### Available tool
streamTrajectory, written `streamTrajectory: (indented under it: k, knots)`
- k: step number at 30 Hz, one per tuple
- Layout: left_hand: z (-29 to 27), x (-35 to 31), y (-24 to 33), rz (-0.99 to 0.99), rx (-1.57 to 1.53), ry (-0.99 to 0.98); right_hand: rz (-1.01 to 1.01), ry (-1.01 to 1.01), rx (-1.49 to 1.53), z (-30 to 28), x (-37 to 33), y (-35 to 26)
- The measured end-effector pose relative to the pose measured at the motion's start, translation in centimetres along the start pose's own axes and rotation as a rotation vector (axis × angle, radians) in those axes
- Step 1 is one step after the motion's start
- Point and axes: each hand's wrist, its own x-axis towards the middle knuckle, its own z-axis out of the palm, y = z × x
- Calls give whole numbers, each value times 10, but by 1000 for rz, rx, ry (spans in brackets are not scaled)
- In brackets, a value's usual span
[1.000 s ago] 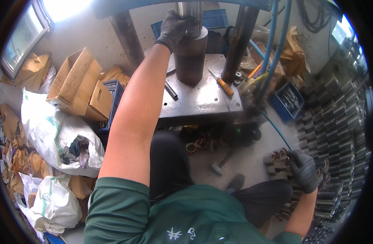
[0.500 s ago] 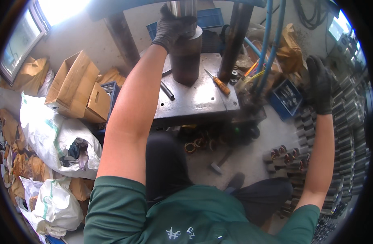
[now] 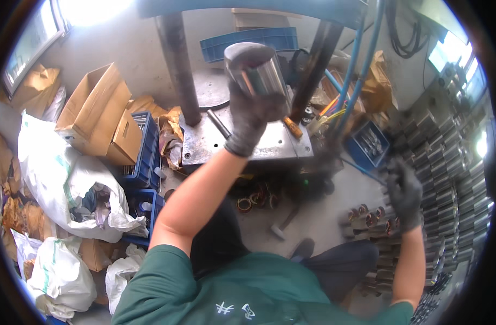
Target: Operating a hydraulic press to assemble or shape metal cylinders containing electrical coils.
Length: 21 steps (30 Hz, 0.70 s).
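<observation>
My gloved left hand (image 3: 256,111) is closed around a shiny metal cylinder (image 3: 264,67). The cylinder is held tilted above the steel plate of a press (image 3: 275,142), its dark round end turned up toward me. On that plate lie a short metal tube (image 3: 219,124) and a screwdriver with an orange handle (image 3: 293,128), partly hidden. Off to the right, my gloved right hand (image 3: 404,189) is low over the floor, where a thin blue rod (image 3: 361,169) runs up to its fingers. Those fingers are smeared by motion, so their grip on the rod is unclear.
Press columns (image 3: 178,67) flank the plate, and blue hoses (image 3: 361,70) hang at its right. A blue bin of metal parts (image 3: 369,142) and many stacked metal cylinders (image 3: 448,179) stand right. Cardboard boxes (image 3: 93,116) and white sacks (image 3: 58,173) crowd the left. A hammer (image 3: 280,230) lies below.
My left hand has come down and nearer with the shiny cylinder, now tilted. The dark column under it no longer shows. My right hand has dropped, and the blue rod shows beside it.
</observation>
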Motion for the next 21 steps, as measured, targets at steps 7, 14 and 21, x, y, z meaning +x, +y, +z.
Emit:
streamTrajectory:
  k: [7, 14, 21]
  knots:
    - [-29, -83, -40, -649, -364, 122, -195, -141, 80, 44, -31, -103]
    - [-29, -97, -29, -738, -161, 205, -110, -330, 795, 203, 30, -185]
    - [-83, -61, -42, -614, 288, 35, -163, -147, 586, 250, 51, -179]
